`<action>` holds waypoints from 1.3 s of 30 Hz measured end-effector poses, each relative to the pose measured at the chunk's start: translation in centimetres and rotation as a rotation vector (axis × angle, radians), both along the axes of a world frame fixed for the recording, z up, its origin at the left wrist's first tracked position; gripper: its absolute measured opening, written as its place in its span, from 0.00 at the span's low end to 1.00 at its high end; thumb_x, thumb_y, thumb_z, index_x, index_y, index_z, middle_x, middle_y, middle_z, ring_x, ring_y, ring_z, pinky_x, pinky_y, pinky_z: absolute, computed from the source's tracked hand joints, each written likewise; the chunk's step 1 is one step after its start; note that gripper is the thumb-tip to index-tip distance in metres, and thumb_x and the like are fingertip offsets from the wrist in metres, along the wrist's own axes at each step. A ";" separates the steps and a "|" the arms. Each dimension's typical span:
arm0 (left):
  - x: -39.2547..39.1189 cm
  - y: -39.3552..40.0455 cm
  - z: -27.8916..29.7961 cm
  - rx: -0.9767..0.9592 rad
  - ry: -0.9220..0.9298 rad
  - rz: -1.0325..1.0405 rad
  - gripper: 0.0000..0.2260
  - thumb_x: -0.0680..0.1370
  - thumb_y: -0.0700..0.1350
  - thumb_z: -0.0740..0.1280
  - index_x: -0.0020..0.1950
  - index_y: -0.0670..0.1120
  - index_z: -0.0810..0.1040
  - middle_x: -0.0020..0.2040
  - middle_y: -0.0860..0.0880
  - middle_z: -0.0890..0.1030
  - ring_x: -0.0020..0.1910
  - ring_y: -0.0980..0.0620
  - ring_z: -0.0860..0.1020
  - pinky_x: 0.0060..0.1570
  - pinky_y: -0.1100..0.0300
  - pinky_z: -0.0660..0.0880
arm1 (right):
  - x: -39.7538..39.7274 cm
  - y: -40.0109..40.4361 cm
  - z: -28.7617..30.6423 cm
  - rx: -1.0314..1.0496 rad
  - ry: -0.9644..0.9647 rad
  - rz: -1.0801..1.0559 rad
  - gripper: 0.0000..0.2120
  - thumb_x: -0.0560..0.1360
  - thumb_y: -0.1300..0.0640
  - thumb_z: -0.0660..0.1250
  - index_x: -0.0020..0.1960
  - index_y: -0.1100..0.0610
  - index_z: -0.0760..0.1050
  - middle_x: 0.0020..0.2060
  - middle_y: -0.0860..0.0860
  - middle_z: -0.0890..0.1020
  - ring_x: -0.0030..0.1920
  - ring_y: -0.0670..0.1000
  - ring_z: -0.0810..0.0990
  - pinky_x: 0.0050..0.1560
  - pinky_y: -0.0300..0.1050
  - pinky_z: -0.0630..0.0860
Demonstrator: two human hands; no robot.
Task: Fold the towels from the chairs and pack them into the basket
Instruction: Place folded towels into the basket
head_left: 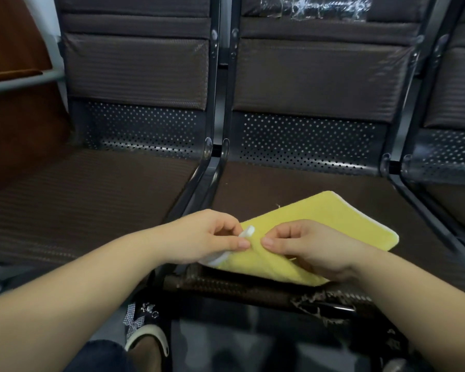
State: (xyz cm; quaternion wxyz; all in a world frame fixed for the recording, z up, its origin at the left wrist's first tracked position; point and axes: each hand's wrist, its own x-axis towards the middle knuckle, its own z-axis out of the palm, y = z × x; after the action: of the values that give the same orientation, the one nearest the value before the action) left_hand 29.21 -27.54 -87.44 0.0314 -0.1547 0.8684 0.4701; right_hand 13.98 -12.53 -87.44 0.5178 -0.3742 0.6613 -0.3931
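A yellow towel (330, 224) with a white underside lies folded on the seat of the middle chair (293, 183), near its front edge. My left hand (207, 237) pinches the towel's near left corner, where the white edge curls up. Just to the right, my right hand (309, 245) pinches the same raised fold between thumb and forefinger. The two hands almost touch. No basket is in view.
A row of dark brown padded chairs with perforated metal backs fills the view; the left chair (91, 200) seat is bare. Black metal armrest frames (212, 170) separate the seats. A wooden panel (16, 49) stands at far left. My shoe (145, 336) shows below.
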 end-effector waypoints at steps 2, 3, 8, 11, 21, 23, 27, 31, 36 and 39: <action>-0.1 1.2 0.8 0.040 0.017 -0.028 0.10 0.74 0.57 0.69 0.38 0.52 0.77 0.30 0.58 0.73 0.30 0.60 0.69 0.34 0.67 0.66 | 0.2 1.3 0.7 0.004 -0.073 0.025 0.14 0.64 0.49 0.76 0.40 0.57 0.77 0.27 0.48 0.73 0.26 0.43 0.68 0.26 0.33 0.64; -0.2 1.8 1.1 0.053 0.018 -0.035 0.09 0.76 0.53 0.68 0.39 0.51 0.77 0.27 0.59 0.72 0.26 0.63 0.67 0.30 0.71 0.65 | 0.3 1.9 0.9 -0.003 -0.056 0.038 0.18 0.62 0.47 0.78 0.41 0.58 0.77 0.29 0.50 0.72 0.27 0.45 0.67 0.27 0.34 0.62; -0.7 3.3 1.7 0.091 0.051 -0.035 0.10 0.68 0.63 0.68 0.38 0.57 0.80 0.35 0.60 0.78 0.36 0.63 0.73 0.42 0.65 0.70 | 1.0 3.7 1.4 -0.121 0.093 -0.027 0.29 0.56 0.38 0.78 0.43 0.59 0.77 0.33 0.56 0.70 0.32 0.51 0.64 0.29 0.39 0.58; -0.7 2.8 2.3 0.064 -0.012 -0.051 0.16 0.62 0.64 0.71 0.41 0.55 0.79 0.36 0.58 0.78 0.36 0.60 0.73 0.40 0.64 0.69 | 0.5 4.4 2.2 -0.120 -0.011 -0.121 0.16 0.67 0.48 0.75 0.43 0.58 0.76 0.28 0.50 0.73 0.25 0.43 0.68 0.24 0.33 0.60; -2.2 -2.1 1.5 0.174 0.017 0.099 0.26 0.49 0.67 0.78 0.38 0.54 0.83 0.37 0.53 0.81 0.39 0.58 0.78 0.44 0.62 0.71 | -4.6 6.8 4.1 -0.092 -0.306 -0.078 0.32 0.56 0.47 0.81 0.55 0.61 0.77 0.41 0.54 0.83 0.39 0.49 0.82 0.35 0.41 0.80; -3.8 -2.2 1.2 0.290 0.111 0.174 0.27 0.48 0.64 0.80 0.39 0.51 0.84 0.40 0.50 0.83 0.41 0.55 0.79 0.46 0.59 0.72 | -5.2 7.1 4.7 -0.097 -0.261 -0.124 0.19 0.62 0.53 0.76 0.50 0.59 0.77 0.39 0.53 0.82 0.37 0.49 0.82 0.35 0.43 0.80; -7.8 -0.8 1.4 0.399 0.237 0.289 0.30 0.52 0.57 0.82 0.49 0.45 0.83 0.50 0.44 0.84 0.53 0.45 0.81 0.57 0.52 0.75 | -6.8 7.4 5.4 -0.079 -0.054 -0.207 0.20 0.63 0.56 0.71 0.54 0.58 0.77 0.40 0.51 0.83 0.39 0.48 0.82 0.34 0.42 0.79; -12.4 0.9 1.7 0.426 0.316 0.374 0.19 0.63 0.51 0.73 0.51 0.45 0.82 0.48 0.47 0.85 0.50 0.47 0.82 0.54 0.52 0.76 | -9.2 7.5 5.0 -0.041 0.147 -0.359 0.13 0.68 0.53 0.72 0.50 0.57 0.79 0.42 0.52 0.84 0.42 0.49 0.83 0.39 0.43 0.79; -17.2 2.3 0.6 0.473 0.322 0.444 0.11 0.69 0.48 0.73 0.49 0.48 0.81 0.44 0.49 0.85 0.46 0.49 0.83 0.47 0.54 0.79 | -12.8 8.1 3.5 0.002 0.298 -0.564 0.06 0.74 0.53 0.70 0.47 0.55 0.77 0.42 0.52 0.82 0.44 0.50 0.82 0.39 0.43 0.82; -19.3 2.2 -0.9 0.403 0.263 0.461 0.11 0.72 0.49 0.73 0.54 0.54 0.80 0.50 0.50 0.84 0.50 0.49 0.81 0.54 0.51 0.77 | -14.3 8.1 1.8 0.056 0.321 -0.580 0.06 0.75 0.53 0.69 0.47 0.55 0.77 0.43 0.52 0.81 0.44 0.48 0.81 0.34 0.39 0.80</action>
State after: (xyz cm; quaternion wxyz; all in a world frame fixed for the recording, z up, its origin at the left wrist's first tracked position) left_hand 9.96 -25.37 -88.38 -0.1582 -0.2754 0.6966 0.6433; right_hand -0.35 -4.40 -85.61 0.2836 -0.2132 0.8240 -0.4418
